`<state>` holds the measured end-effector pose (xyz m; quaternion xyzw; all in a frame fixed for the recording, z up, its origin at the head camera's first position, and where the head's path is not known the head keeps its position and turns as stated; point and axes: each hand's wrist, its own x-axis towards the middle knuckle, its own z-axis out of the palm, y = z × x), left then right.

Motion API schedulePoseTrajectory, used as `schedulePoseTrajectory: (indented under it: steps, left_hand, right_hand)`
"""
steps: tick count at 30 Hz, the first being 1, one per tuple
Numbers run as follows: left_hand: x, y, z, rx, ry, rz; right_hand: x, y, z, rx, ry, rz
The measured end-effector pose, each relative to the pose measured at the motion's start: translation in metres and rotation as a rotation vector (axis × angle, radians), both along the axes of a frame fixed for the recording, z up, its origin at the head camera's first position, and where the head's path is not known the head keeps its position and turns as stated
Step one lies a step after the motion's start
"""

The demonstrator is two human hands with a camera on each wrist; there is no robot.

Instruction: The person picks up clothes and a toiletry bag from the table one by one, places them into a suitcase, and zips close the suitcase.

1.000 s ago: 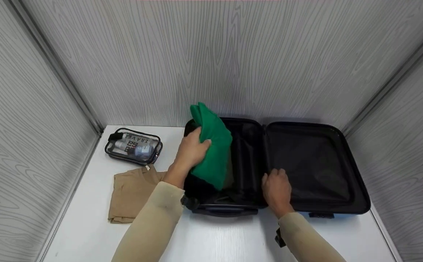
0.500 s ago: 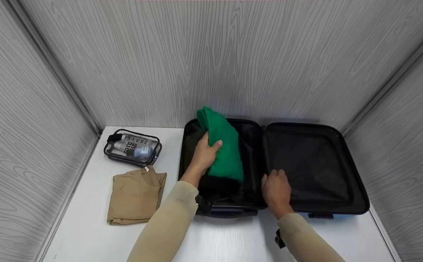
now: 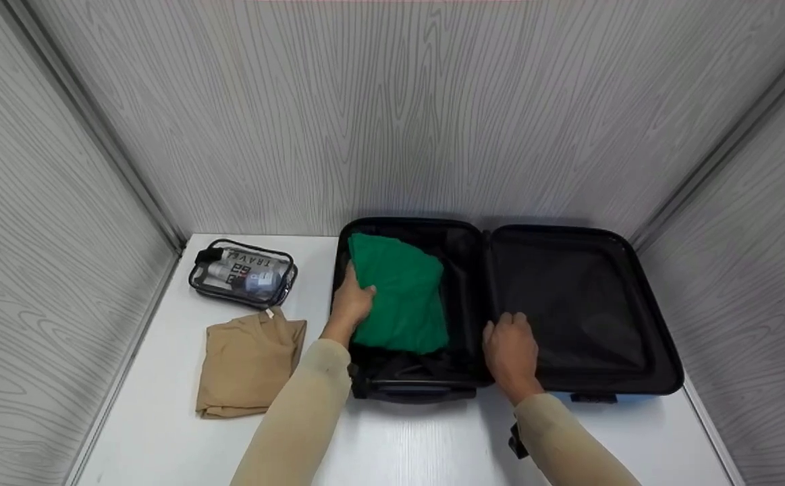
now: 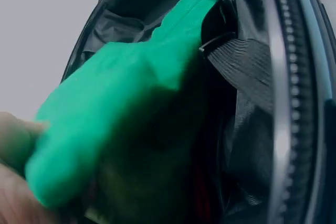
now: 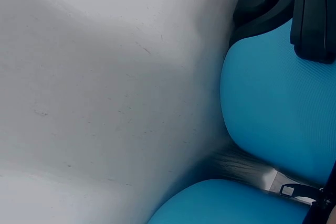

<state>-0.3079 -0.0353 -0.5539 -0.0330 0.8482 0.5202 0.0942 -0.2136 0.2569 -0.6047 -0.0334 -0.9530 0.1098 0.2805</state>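
Holding what, left hand (image 3: 352, 300)?

Clamped on the green folded garment (image 3: 402, 297). Pinches its left edge, thumb on top.

And the garment sits where?

Inside the base half of the suitcase (image 3: 461, 317), toward the left side; black lining shows between it and the hinge side. Left wrist cam: held edge raised and blurred, ribbed black strap (image 4: 239, 66) beside the cloth.

Right hand (image 3: 513, 347)?

Near end of the hinge line, on the edge of the lid (image 3: 574, 297). Knuckles bent. Can't tell if the fingers grip the rim, undersides hidden. Right wrist cam: blue shells (image 5: 283, 98) of both halves, zip pull (image 5: 303, 190) at the gap between.

Further out?

White bench (image 3: 399, 445) under everything. Left of suitcase: clear pouch (image 3: 244, 273), black trim, TRAVEL lettering, small bottles (image 3: 262, 280) inside. Just in front of that, folded tan shirt (image 3: 247, 364), pale label at the neck. Wood-grain panels (image 3: 392, 115) at back and both sides.
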Motion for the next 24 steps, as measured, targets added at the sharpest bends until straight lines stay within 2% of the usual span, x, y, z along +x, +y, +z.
schedulePoseTrajectory:
  steps: [2, 4, 11, 16, 20, 24]
  left_hand:
    - [0.001, 0.0, -0.001, -0.105, -0.01, 0.036]
    - [0.003, 0.002, -0.002, -0.188, 0.014, 0.054]
    - [0.01, 0.004, -0.004, -0.299, 0.198, 0.073]
    - [0.019, 0.004, -0.001, -0.426, 0.262, -0.019]
    - [0.029, 0.004, 0.003, -0.52, 0.277, -0.112]
    - [0.039, 0.004, 0.005, -0.587, 0.283, -0.18]
  right_hand:
    - [0.0, 0.0, 0.0, 0.002, 0.001, 0.0]
    - [0.0, 0.0, -0.001, 0.006, 0.005, -0.003]
    - [0.0, 0.0, -0.002, 0.026, 0.018, -0.001]
    - [0.0, 0.0, 0.0, 0.038, 0.038, -0.002]
    - [0.001, 0.001, 0.0, 0.051, 0.032, 0.01]
    - [0.001, 0.002, 0.001, 0.036, 0.007, 0.013]
